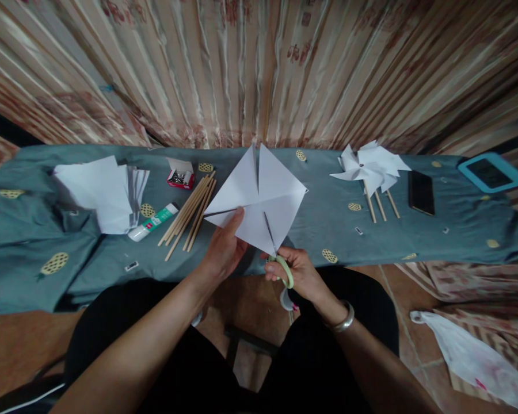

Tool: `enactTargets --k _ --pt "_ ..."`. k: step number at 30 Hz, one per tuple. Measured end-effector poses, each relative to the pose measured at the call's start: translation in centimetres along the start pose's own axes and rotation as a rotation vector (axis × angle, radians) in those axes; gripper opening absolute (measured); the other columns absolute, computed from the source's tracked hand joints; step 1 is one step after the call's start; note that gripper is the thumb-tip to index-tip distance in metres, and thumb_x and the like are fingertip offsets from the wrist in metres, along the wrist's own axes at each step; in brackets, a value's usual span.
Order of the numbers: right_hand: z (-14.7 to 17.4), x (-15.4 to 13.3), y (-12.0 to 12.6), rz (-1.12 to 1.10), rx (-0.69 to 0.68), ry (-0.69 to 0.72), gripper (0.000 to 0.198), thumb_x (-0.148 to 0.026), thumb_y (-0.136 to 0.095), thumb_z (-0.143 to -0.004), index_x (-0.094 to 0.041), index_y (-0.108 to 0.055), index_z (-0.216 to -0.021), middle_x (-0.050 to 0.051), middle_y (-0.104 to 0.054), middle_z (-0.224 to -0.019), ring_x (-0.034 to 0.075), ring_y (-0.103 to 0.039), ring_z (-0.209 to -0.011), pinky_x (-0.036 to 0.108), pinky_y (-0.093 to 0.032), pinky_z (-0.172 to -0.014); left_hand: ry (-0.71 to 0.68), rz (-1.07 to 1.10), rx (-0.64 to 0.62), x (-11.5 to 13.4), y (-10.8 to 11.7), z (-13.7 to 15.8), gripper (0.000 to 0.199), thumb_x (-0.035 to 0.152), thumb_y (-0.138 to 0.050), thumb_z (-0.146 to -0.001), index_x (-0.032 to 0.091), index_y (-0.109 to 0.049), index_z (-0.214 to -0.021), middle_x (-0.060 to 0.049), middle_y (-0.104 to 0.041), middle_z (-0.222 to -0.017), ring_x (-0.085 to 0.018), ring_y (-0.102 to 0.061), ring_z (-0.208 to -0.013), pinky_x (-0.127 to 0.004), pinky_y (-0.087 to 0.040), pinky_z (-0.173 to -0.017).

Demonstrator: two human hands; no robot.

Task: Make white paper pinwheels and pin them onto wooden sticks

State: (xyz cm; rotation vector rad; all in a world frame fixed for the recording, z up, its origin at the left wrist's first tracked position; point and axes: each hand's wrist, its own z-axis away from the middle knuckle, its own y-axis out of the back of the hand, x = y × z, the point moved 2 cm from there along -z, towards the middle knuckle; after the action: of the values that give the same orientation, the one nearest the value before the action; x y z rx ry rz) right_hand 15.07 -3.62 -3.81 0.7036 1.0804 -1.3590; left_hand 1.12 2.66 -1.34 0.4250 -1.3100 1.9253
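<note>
A white paper sheet (280,178) was held over the middle of the tabletop (311,236), turned with one corner toward the body. It was gripped at its lower left edge by the left hand (225,248), the thumb laid on top and the fingers closed beneath. Slits were observed running inward from the far and left corners toward the centre. Green-handled scissors (287,271) were grasped by the right hand (300,271), its fingers curled about the handles; the blade was directed from the near corner toward the centre. The spread of the blades could not be determined.

To the left, wooden sticks (190,210) were laid in a loose bundle, with a glue stick (153,222) beside them, a small open box (181,174) of metal pieces behind, and stacked paper (97,192) farther left. To the right, white pinwheels (371,164) on sticks were grouped near a dark phone (421,193) and a blue-framed device (491,172).
</note>
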Motion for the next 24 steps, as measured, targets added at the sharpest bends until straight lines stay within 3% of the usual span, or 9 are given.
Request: enactTargets --k 10,20,24 --pt "0.0 0.14 -0.02 -0.015 0.009 -0.005 0.039 -0.047 -0.088 -0.056 -0.017 -0.072 -0.075 -0.004 -0.063 -0.054 0.007 -0.056 -0.047 0.018 -0.045 -0.046 -0.024 -0.006 0.006 -0.08 0.11 -0.02 0.013 0.024 -0.067 -0.085 0.016 -0.066 -0.095 -0.003 -0.074 -0.091 -0.017 -0.069 -0.084 -0.027 -0.053 -0.08" --pt "0.07 0.13 0.03 0.004 0.0 0.024 0.037 -0.047 -0.087 -0.059 -0.017 -0.073 -0.074 -0.003 -0.063 -0.055 0.007 -0.055 -0.049 0.019 -0.044 -0.048 -0.028 -0.018 -0.017 -0.32 0.19 -0.02 0.018 0.026 -0.07 -0.083 0.015 -0.065 -0.096 -0.003 -0.073 -0.09 -0.016 -0.068 -0.079 -0.026 -0.054 -0.077" --pt "0.04 -0.15 -0.11 -0.013 0.02 0.012 0.037 -0.046 -0.09 -0.053 -0.017 -0.072 -0.069 -0.004 -0.063 -0.052 0.007 -0.054 -0.046 0.019 -0.043 -0.046 -0.024 -0.02 -0.014 -0.33 0.13 0.0 0.016 0.025 -0.07 -0.082 0.015 -0.065 -0.094 -0.003 -0.073 -0.09 -0.015 -0.067 -0.079 -0.024 -0.053 -0.074"
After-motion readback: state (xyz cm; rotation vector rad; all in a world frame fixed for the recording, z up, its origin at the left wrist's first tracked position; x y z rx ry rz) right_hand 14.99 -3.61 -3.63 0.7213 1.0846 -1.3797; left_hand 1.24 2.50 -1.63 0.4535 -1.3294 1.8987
